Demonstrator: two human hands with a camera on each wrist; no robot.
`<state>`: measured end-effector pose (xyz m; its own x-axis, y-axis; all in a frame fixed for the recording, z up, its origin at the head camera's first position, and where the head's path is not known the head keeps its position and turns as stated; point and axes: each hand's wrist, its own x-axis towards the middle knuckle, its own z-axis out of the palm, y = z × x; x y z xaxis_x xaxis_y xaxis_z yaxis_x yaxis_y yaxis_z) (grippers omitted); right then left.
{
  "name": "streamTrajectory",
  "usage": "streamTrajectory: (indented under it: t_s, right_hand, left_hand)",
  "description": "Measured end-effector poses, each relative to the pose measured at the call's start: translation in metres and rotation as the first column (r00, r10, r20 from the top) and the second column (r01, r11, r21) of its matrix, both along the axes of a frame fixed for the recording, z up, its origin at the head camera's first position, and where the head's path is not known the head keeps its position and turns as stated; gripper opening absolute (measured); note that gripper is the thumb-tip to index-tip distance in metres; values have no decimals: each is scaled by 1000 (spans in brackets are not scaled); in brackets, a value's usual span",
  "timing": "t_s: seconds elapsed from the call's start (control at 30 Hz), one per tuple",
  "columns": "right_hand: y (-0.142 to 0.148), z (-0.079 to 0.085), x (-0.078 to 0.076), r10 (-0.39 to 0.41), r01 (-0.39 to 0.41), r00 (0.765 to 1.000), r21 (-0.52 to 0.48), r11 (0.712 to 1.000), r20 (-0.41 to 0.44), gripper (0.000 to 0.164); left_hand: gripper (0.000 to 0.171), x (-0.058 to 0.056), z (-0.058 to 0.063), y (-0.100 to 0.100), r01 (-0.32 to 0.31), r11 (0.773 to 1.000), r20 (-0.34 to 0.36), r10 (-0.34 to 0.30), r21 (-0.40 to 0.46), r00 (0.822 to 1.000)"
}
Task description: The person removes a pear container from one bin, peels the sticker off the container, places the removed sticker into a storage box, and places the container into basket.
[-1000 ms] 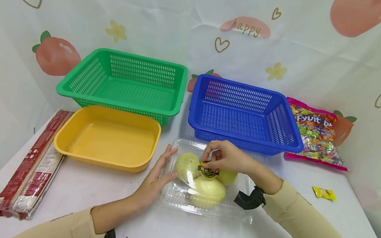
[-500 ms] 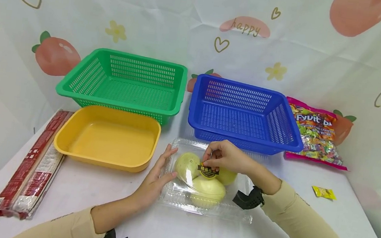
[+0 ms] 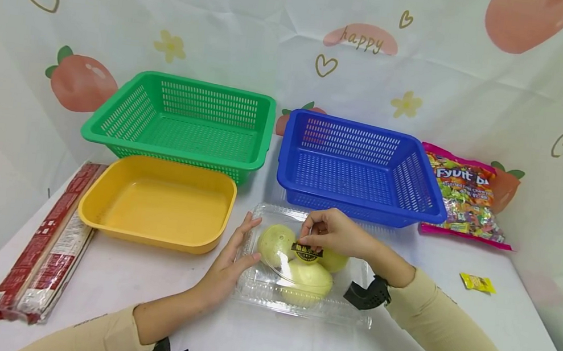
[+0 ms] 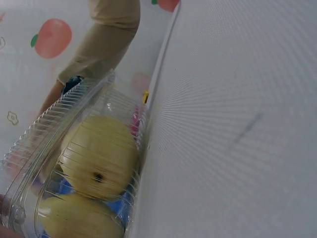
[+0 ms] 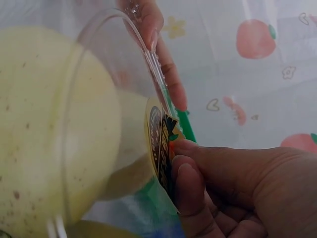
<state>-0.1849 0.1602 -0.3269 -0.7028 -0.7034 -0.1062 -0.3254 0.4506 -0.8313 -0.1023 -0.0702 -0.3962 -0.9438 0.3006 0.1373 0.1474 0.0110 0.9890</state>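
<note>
A clear plastic clamshell box with several pale yellow-green pears inside lies on the table, its lid down. On the lid is a black-and-gold label sticker. My right hand pinches the sticker's edge between thumb and curled forefinger, close against the lid in the right wrist view. With fingers spread, my left hand rests along the box's left side. In the left wrist view, pears show through the ribbed box wall.
Behind stand a green basket and a blue basket. A yellow tub sits left, beside long red-and-white packages. At right are a candy bag and a small yellow wrapped candy.
My right fingertips have shifted slightly at the sticker, and its lettering shows more clearly. The left hand and the box have stayed in place.
</note>
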Motion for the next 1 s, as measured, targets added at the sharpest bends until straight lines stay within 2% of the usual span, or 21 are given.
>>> streamTrajectory:
  t_s: [0.5,0.67,0.8,1.0]
  right_hand:
    - [2,-4,-1,-14,15,1000,-63,998,23,8]
    - [2,-4,-2,6,-7,1000,-78,997,-7,13]
    - [3,-5,-3,23,-26,999,-82,996,-29,9]
    - [4,-7,-3,7,-9,999,-74,997,-36,5]
  left_hand:
    - [58,-1,-2,0,-2,1000,-10,2,0,1000]
    - [58,-1,-1,0,-5,1000,-11,5,-2,1000]
    - [58,-1,-1,0,-3,1000,-9,3,-3,1000]
    - [58,-1,-1,0,-2,1000,-11,2,-3,1000]
